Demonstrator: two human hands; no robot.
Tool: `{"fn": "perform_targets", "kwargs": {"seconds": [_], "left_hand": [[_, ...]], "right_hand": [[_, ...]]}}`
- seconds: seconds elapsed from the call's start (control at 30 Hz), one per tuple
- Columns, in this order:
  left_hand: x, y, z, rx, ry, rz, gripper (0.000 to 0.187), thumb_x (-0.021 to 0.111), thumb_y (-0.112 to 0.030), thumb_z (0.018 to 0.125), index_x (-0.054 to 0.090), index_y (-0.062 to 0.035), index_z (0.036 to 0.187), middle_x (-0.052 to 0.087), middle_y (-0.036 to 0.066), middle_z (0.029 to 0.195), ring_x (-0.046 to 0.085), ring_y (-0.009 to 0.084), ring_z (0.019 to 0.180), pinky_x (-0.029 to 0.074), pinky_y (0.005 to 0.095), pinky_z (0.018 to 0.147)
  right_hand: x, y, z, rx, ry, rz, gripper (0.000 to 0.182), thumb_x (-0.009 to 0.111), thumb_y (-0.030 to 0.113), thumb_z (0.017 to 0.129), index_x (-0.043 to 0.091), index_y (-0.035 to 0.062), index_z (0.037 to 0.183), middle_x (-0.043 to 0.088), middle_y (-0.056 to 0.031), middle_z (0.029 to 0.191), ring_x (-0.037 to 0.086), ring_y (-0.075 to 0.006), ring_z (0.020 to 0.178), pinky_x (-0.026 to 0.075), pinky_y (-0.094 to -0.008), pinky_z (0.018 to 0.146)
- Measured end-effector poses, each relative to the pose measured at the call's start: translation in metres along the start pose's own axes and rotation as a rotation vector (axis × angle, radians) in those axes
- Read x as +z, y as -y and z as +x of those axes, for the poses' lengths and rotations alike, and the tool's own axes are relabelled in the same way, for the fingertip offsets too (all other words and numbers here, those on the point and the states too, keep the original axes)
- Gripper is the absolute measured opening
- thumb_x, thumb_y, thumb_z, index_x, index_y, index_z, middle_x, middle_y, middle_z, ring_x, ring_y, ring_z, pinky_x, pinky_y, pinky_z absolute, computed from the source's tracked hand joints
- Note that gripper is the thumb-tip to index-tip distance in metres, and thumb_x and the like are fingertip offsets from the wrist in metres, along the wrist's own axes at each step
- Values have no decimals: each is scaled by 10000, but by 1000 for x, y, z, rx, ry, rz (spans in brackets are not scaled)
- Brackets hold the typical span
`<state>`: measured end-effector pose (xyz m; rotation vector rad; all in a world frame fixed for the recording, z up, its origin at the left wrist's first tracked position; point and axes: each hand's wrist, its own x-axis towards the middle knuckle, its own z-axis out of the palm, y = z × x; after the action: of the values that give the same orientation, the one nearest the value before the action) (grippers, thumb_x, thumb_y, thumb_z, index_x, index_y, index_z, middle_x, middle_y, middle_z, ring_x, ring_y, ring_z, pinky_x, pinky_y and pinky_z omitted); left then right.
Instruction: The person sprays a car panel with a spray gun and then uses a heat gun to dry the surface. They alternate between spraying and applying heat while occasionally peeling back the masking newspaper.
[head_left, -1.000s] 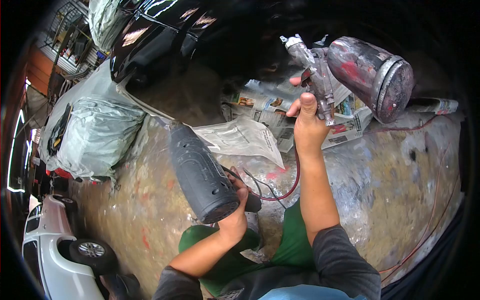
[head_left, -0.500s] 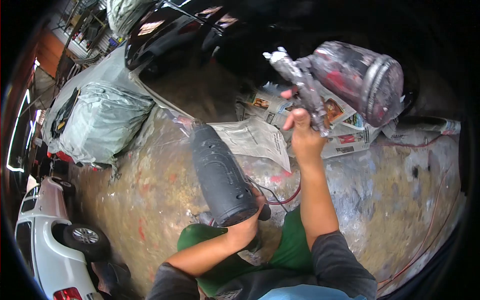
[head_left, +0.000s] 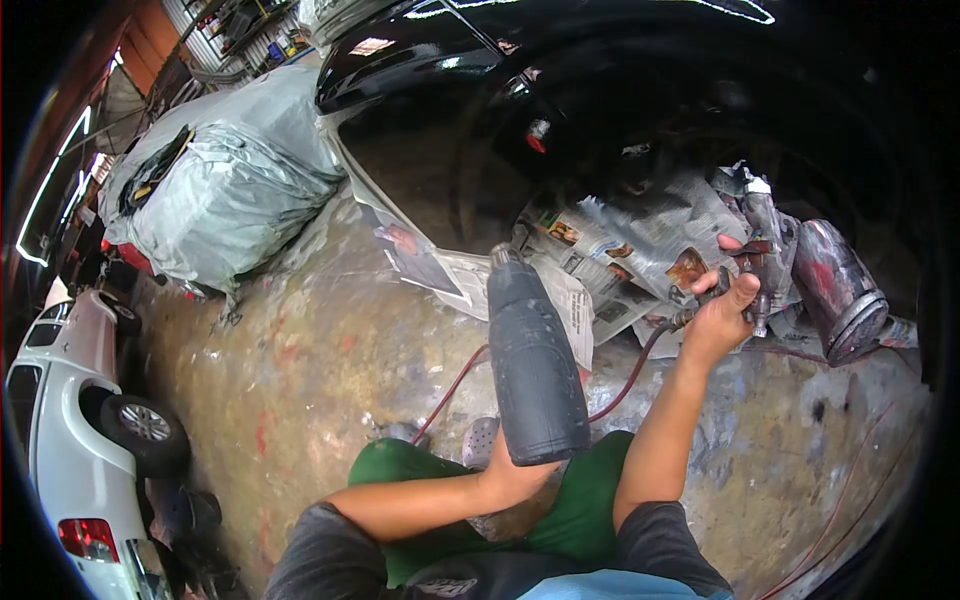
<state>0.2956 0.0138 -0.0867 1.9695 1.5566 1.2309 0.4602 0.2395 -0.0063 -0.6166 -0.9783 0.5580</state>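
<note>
My left hand [head_left: 520,478] is closed round the handle of a dark grey heat gun [head_left: 540,360]; the gun's body hides most of the fingers. Its metal nozzle points away toward a glossy black car panel [head_left: 420,160]. My right hand [head_left: 718,322] grips a paint-stained spray gun [head_left: 762,215], thumb raised and fingers round its handle. A large smeared cup [head_left: 838,285] with red paint marks is attached to the spray gun, tilted to the right. A red hose [head_left: 640,372] runs to the spray gun's handle. Newspaper sheets [head_left: 665,240] lie behind both tools, along the panel's lower edge.
A car part or vehicle under a grey cover [head_left: 235,190] stands at the left. Below it is a white pickup [head_left: 85,420]. The concrete floor [head_left: 320,350] is stained with paint, and a thin hose [head_left: 850,500] trails across it at the right.
The spray gun and my right hand have moved right and lower in view, with the cup now tipped more toward me. The heat gun has shifted right and is more upright in view.
</note>
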Motion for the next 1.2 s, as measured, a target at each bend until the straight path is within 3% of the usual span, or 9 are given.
{"fn": "perform_targets", "kwargs": {"seconds": [0.1, 0.13, 0.2, 0.3, 0.4, 0.63, 0.83, 1.1, 1.2], "left_hand": [[-7, -20, 1, 186, 109, 413, 419, 765, -60, 796, 595, 11, 1173, 650, 119, 1120, 624, 215, 1031, 487, 349, 912], [-4, -22, -2, 171, 119, 343, 421, 764, -61, 796, 595, 12, 1175, 652, 119, 1116, 627, 216, 1024, 489, 348, 909], [4, -34, -2, -277, 23, -497, 425, 762, -63, 796, 594, 18, 1178, 655, 119, 1111, 628, 216, 1029, 492, 349, 912], [13, -33, -8, -341, 59, -550, 417, 764, -64, 795, 600, 18, 1169, 657, 117, 1108, 629, 214, 1032, 494, 351, 913], [5, -45, -3, -321, 102, -531, 452, 766, -61, 799, 574, 11, 1202, 648, 116, 1126, 625, 220, 1044, 491, 356, 923], [10, -8, -25, 203, 271, 269, 518, 768, -54, 804, 524, 0, 1258, 634, 118, 1148, 619, 222, 1061, 485, 362, 937], [12, -14, -26, -69, 244, -152, 337, 634, -84, 862, 663, -112, 1196, 631, 153, 1149, 607, 340, 1053, 463, 452, 930], [5, -27, -7, 305, 201, 310, 359, 704, -18, 827, 622, -25, 1176, 665, 126, 1114, 643, 267, 1020, 496, 379, 916], [12, -17, -17, -9, 229, -34, 366, 708, -25, 829, 609, -25, 1182, 642, 124, 1134, 619, 262, 1043, 480, 386, 921]], "right_hand": [[5, 2, -4, 21, 48, 22, 592, 490, 559, 986, 557, -7, 1143, 658, -96, 1085, 520, -82, 569, 414, -227, 558], [8, 2, -7, 33, 73, 31, 593, 491, 560, 986, 560, -7, 1147, 659, -97, 1085, 520, -82, 569, 414, -229, 554], [13, 3, -15, 75, 158, 53, 563, 534, 520, 980, 564, -6, 1178, 665, -98, 1083, 516, -80, 569, 423, -224, 542], [21, 4, -23, 146, 275, 96, 522, 616, 446, 956, 570, 0, 1224, 678, -95, 1069, 535, -73, 593, 446, -216, 533], [28, 8, -27, 174, 342, 152, 525, 695, 394, 914, 576, 6, 1246, 693, -95, 1051, 568, -65, 638, 469, -208, 539], [21, 9, -18, 108, 314, 122, 577, 720, 431, 883, 583, -2, 1240, 697, -96, 1032, 579, -66, 644, 469, -210, 529], [2, 11, -3, 64, 166, 169, 541, 677, 388, 930, 558, -18, 1267, 680, -112, 1065, 533, -66, 580, 461, -204, 530], [-4, 11, -3, 94, 135, 164, 508, 675, 359, 938, 546, -13, 1258, 682, -100, 1067, 546, -60, 620, 467, -207, 535], [4, 14, -10, 127, 238, 178, 526, 710, 381, 904, 571, 15, 1255, 689, -81, 1052, 580, -58, 671, 475, -208, 541]]}}
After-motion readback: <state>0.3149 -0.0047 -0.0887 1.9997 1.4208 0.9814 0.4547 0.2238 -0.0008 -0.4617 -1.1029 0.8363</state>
